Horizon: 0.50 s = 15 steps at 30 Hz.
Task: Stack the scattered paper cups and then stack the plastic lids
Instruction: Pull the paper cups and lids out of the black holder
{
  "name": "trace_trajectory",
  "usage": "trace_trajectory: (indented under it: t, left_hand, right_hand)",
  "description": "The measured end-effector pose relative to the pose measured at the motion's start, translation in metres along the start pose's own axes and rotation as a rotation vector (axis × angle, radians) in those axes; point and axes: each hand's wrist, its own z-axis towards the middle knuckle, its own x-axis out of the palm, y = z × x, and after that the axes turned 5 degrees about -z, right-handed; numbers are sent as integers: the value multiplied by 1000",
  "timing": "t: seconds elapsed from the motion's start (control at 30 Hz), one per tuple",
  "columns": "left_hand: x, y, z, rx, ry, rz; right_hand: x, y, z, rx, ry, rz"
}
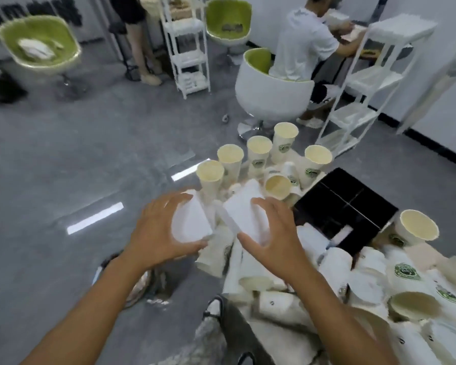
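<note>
The grey floor fills most of the head view. The worktop at lower right carries the work; little of its surface shows.

A black divided tray rests among the cups. Around it, many paper cups lie on their sides, loosely overlapping and unsorted. Six upright cups stand near the far edge, and one more stands beside the tray. No tall stack is visible. Assessment: cup stacking is at an early stage; most cups remain.

The left hand grasps a white cup, its fingers curled round the cup body. The right hand grasps a second white cup in the same manner. The two cups are just beside each other, above the pile. Motion blur hides whether they touch.

Plastic lids cannot be identified in the pile, so lid stacking is judged not begun.
</note>
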Motion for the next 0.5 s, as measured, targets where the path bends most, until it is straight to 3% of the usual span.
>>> trace_trajectory:
  t: [0.23,0.37,0.5]
  left_hand:
    - [-61,111,-133,-344,-189,2]
    - [-54,191,-167,-500,-185,-39]
    - [-25,272,-175,-501,-232,-138]
  right_hand:
    - [135,101,17,-256,305,42]
    - [224,132,28,-269,420,24]
    - [319,131,43,-215,458,21]
